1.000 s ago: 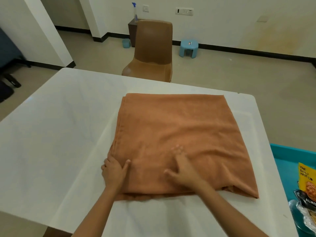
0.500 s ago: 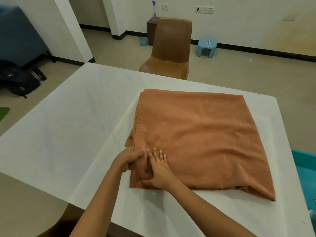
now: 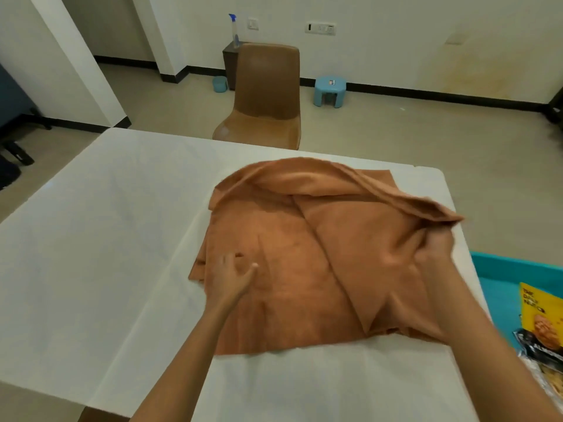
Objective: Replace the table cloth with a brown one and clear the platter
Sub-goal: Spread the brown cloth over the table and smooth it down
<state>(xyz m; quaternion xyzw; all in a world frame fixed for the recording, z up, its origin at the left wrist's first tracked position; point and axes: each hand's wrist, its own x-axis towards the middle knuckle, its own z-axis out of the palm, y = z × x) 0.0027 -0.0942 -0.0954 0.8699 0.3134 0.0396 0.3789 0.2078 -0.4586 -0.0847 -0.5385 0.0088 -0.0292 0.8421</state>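
Barely begun: left hand (image 3: 231,277) spread flat on the brown cloth (image 3: 304,239), right hand (image 3: 432,254) beside it pinching the top layer up; spreading and clearing the platter remain

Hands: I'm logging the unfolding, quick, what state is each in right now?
Left hand: open, fingers resting on the brown cloth.
Right hand: grips a raised layer of the brown cloth.

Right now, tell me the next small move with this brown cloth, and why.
Probably pull the raised layer over to the right to open the fold. The right hand grips a raised flap of the brown cloth, while the left hand presses flat on the layers beneath, anchoring them.
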